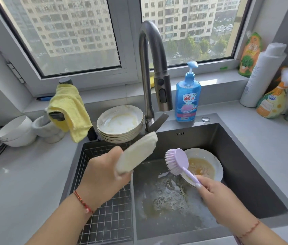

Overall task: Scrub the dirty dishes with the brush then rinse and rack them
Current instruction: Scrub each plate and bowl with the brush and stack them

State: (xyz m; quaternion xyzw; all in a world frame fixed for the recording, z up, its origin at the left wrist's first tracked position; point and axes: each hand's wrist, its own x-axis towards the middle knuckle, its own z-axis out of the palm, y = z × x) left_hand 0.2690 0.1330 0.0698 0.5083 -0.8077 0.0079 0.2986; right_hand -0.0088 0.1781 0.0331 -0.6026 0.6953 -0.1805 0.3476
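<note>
Two hands over the sink (245, 156), left hand (104, 175) gripping a plate (137, 153), right hand (215, 193) gripping the brush (178, 160).

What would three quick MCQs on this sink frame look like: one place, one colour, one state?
1. Where is the dirty bowl?
A. In the sink
B. On the windowsill
C. On the wire rack

2. What colour is the brush?
A. Green
B. Lilac
C. Red

3. What is the left hand doing?
A. Hanging empty
B. Turning the faucet
C. Holding a plate

Answers:
1 A: the bowl sits in the sink basin, at its right.
2 B: head and handle are pale purple, held by the right hand.
3 C: its fingers grip a plate seen edge-on above the rack.
</note>
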